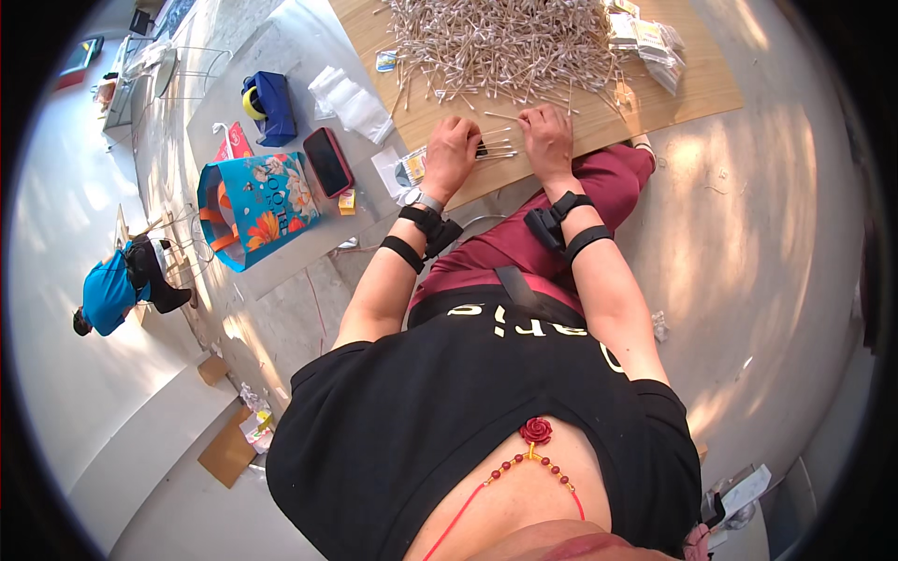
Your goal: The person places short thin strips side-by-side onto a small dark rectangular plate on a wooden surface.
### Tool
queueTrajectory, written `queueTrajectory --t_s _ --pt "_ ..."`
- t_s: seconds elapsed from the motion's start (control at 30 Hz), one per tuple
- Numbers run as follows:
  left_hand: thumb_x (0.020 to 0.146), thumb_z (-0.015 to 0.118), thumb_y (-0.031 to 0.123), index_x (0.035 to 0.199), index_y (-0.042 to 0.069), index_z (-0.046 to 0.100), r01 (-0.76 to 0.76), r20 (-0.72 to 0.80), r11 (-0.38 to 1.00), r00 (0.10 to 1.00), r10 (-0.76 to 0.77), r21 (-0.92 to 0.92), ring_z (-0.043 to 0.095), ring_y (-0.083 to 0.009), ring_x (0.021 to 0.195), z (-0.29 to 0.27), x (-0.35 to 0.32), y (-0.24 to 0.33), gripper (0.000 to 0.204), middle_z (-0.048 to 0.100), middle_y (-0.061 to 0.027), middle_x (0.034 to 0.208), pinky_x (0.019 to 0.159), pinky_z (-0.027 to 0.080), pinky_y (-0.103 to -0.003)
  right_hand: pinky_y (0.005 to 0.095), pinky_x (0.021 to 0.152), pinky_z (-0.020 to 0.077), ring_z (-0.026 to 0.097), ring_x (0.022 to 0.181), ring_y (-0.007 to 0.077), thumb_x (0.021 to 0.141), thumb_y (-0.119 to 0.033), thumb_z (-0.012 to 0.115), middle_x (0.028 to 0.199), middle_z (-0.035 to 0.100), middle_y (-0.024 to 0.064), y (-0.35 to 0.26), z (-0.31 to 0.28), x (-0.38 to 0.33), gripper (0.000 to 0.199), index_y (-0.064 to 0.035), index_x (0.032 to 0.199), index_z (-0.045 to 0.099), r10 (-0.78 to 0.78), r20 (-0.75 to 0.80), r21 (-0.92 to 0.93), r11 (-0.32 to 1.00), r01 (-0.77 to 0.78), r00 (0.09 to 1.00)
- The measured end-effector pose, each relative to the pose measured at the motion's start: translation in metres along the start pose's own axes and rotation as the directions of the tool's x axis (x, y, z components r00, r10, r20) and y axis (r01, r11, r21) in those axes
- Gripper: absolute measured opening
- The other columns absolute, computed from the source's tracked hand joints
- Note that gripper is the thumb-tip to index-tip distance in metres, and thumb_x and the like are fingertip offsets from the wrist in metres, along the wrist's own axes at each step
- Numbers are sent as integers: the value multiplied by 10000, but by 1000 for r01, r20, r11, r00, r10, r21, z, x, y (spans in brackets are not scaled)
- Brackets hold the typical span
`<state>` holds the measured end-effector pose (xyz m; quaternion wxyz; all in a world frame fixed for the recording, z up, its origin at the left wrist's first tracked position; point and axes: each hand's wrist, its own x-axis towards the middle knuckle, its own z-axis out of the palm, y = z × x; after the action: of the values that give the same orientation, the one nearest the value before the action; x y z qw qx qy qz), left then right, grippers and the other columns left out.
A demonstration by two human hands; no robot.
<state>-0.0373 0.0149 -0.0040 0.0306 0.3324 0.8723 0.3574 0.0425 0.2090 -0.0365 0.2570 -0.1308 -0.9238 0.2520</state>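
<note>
A big heap of cotton swabs [505,47] covers the far part of the wooden table [692,103]. At the near edge my left hand [452,154] is closed, fingers curled, and several cotton swabs [498,150] stick out from it to the right, side by side. A small dark patch shows beside its fingertips; I cannot make out what it is. My right hand [547,140] is pinched just right of them, with one cotton swab [501,116] reaching out from its fingertips. Small printed packets [412,166] lie by my left wrist.
Filled packs [655,47] are stacked right of the heap. On the grey table at left are a phone [328,161], a blue tape dispenser [271,107], clear plastic bags [354,105] and a blue floral bag [260,206]. Another person [122,285] is farther left.
</note>
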Motion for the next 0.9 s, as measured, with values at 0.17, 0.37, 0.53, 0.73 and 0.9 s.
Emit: queueTrajectory --t_s 0.17,0.37,0.53,0.73,0.9 --pt "903 742 82 977 61 716 -50 -14 996 999 51 79 624 -362 982 3 3 -4 82 659 -133 995 881 507 -453 432 869 462 641 998 270 899 -190 768 986 642 31 -3 -1 0 103 -153 982 719 -15 15 12 1000 14 1000" --pt "890 751 84 958 67 725 -47 -14 995 999 48 83 627 -352 969 3 1 -6 75 662 -121 966 880 505 -450 420 851 461 646 978 265 896 -180 770 968 644 29 -5 -3 2 100 -150 978 721 -20 27 25 999 19 999" --pt "870 756 75 935 69 731 -66 -2 993 998 67 102 632 -339 943 -1 -1 -4 70 667 -108 933 860 504 -445 415 846 462 648 973 260 885 -178 778 964 649 26 -7 -4 4 94 -144 962 735 -34 52 46 998 31 998" --pt "864 762 80 929 67 732 -61 26 994 998 59 87 636 -332 938 -3 -7 -1 72 672 -102 916 855 503 -441 418 851 465 646 979 261 876 -182 787 970 651 31 -9 -8 2 96 -139 950 745 -103 121 100 991 91 987" --pt "873 749 66 969 69 726 24 47 1000 999 -24 0 647 -327 968 -8 -5 1 99 674 -107 928 865 514 -436 427 852 474 640 978 277 884 -177 783 979 650 48 -16 -15 0 94 -129 954 743 -127 147 135 985 108 981"
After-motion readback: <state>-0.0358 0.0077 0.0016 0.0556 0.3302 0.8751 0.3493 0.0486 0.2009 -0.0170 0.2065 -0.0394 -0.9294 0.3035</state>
